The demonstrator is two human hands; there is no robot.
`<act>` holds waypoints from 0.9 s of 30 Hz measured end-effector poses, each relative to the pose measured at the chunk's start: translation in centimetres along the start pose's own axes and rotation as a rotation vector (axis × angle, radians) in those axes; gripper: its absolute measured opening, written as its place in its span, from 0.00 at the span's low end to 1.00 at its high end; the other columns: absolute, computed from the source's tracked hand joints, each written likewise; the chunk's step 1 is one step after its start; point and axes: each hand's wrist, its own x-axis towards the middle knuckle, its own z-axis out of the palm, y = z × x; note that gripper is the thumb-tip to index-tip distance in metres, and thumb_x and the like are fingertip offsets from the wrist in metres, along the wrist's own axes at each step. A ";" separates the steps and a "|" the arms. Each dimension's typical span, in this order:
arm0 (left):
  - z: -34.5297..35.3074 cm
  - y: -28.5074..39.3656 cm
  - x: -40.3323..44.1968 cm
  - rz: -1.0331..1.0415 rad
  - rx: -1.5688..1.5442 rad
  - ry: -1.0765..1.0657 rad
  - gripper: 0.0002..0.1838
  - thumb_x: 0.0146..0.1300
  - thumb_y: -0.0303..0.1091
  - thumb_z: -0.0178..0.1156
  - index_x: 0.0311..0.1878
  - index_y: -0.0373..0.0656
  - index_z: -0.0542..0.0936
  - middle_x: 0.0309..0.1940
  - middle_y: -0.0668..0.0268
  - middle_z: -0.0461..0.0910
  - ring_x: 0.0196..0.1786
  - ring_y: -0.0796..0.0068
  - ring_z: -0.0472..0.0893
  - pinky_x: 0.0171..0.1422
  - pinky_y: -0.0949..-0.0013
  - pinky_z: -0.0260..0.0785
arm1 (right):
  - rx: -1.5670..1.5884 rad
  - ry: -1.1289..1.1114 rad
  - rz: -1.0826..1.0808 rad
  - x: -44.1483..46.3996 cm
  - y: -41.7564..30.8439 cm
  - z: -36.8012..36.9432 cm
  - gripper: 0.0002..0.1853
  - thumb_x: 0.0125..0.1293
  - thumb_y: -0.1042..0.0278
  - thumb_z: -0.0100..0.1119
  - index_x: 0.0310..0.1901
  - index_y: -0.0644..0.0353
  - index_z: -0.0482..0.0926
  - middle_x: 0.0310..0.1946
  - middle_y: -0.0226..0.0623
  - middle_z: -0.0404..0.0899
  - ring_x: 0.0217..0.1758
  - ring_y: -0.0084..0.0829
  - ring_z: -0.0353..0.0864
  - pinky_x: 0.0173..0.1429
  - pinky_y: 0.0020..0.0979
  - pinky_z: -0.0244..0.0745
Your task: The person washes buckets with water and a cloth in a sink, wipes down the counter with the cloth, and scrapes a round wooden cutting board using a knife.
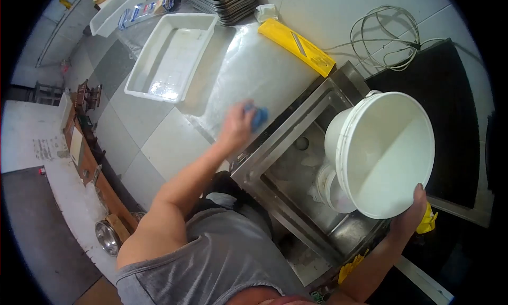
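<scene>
My left hand (236,128), slightly blurred, is closed around a crumpled blue cloth (258,117) above the metal worktop (248,67), beside the sink's edge. My right hand (414,210) grips the lower rim of a large white plastic bucket (391,146). The bucket is tilted over the steel sink (254,175), its open mouth turned toward me and the inside showing bare white walls. Below it, partly hidden by the bucket, a smaller white tub (337,195) lies in the sink. Most of my right fingers are hidden by the bucket or in shadow.
On the worktop stand a white rectangular tub (172,53) and a yellow mandoline slicer (296,47). A stack of dark trays (225,6) rises behind. Coiled cable (365,32) hangs at the wall. Yellow gloves (350,269) lie by the sink's near edge.
</scene>
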 end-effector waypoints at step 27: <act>-10.8 -4.6 10.9 0.194 0.757 -0.036 0.22 0.56 0.40 0.64 0.54 0.46 0.74 0.44 0.57 0.74 0.42 0.50 0.80 0.44 0.53 0.74 | 0.085 -0.060 0.033 1.4 4.7 2.5 0.20 0.69 0.57 0.49 0.50 0.68 0.73 0.45 0.42 0.76 0.49 0.33 0.76 0.54 0.33 0.70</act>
